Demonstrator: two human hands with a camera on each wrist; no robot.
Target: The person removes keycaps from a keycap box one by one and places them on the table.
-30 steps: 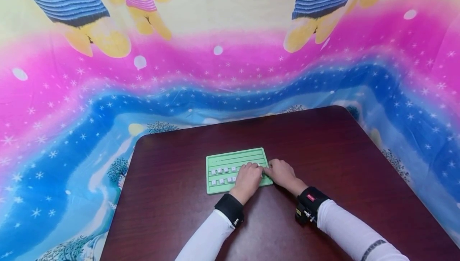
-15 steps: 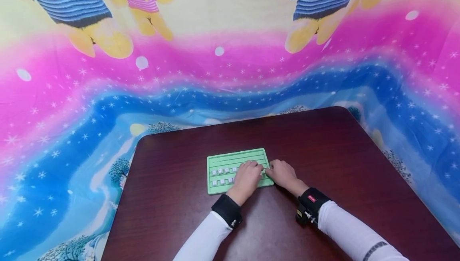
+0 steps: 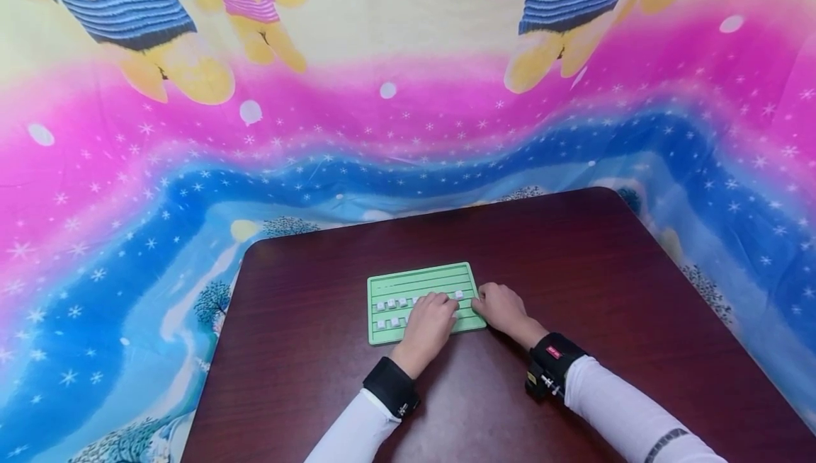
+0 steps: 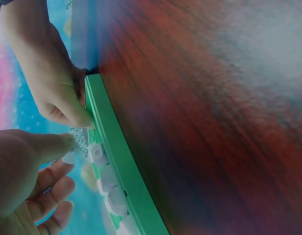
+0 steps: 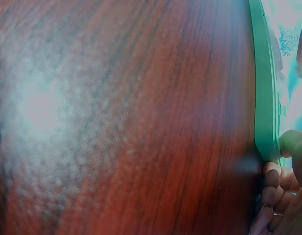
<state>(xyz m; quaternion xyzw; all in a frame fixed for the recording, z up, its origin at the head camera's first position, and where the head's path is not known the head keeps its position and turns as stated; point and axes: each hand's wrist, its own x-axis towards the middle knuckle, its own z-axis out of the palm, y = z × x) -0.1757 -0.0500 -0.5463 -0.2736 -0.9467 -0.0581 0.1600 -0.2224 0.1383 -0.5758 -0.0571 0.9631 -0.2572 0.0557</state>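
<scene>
A light green grooved board (image 3: 421,280) lies on the table, with small white blocks (image 3: 392,303) in two rows across it. In the head view my left hand (image 3: 428,323) is over the right half of the board and hides some blocks. The left wrist view shows its thumb and a finger pinching a small white block (image 4: 68,157), held above the row beside a block with a dark mark (image 4: 97,153). My right hand (image 3: 502,307) grips the board's right edge, thumb (image 5: 289,143) on top and fingers curled against the side.
The dark red-brown wooden table (image 3: 306,364) extends around the board on all sides. A patterned cloth (image 3: 408,123) with bears and snowflakes hangs behind the table's far edge. Both wrists wear black bands (image 3: 391,386) with cameras.
My left hand has shifted left and a little toward me, uncovering a white block near the right end of the upper row. My right hand keeps its place at the board's edge.
</scene>
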